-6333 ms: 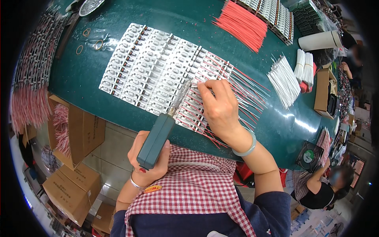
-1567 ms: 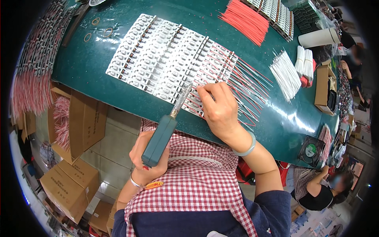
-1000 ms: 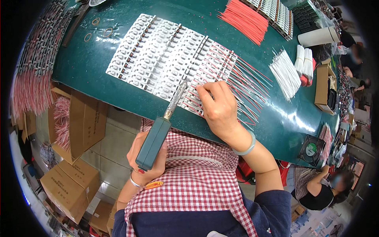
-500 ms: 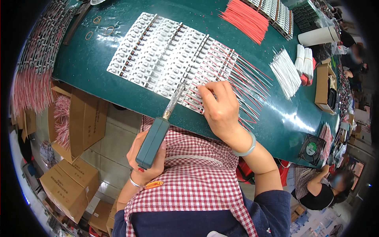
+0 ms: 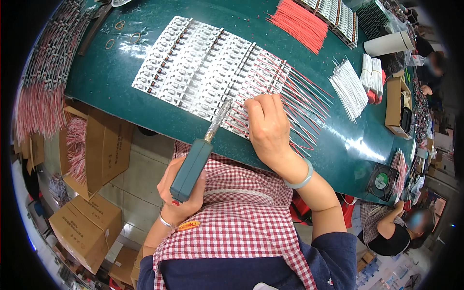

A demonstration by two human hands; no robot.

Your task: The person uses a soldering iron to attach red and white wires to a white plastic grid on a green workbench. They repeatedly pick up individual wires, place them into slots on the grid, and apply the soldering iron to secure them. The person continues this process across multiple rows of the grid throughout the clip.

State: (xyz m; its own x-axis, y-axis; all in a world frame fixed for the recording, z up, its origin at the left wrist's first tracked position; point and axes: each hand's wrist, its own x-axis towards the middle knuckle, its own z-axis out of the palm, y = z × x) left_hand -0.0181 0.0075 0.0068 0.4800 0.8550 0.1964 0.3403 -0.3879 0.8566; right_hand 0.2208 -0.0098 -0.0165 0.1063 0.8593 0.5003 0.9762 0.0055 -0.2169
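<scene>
My left hand (image 5: 195, 199) is closed round the green handle of a soldering iron (image 5: 189, 170). The iron's metal barrel slants up and its tip meets the near edge of a panel of white parts (image 5: 198, 67), laid in rows with dark strips between them. My right hand (image 5: 268, 129) is in a pinch over the right part of this panel, just right of the iron's tip. Red and white wires (image 5: 309, 104) fan out from there, partly under that hand. A thin wire seems to be between its fingertips, though the fingers largely hide it.
Bundles of red wires (image 5: 299, 26) and white wires (image 5: 349, 89) lie on the green table (image 5: 116, 104). A white cylinder (image 5: 389, 44), an open cardboard box (image 5: 397, 108) and a small fan (image 5: 382, 181) stand right. Cardboard boxes (image 5: 87, 229) sit left, a co-worker (image 5: 391, 232) at right.
The iron and my left hand have shifted slightly to the right, its tip a little further along the panel. My right hand's fingers have drawn a little closer together and upward.
</scene>
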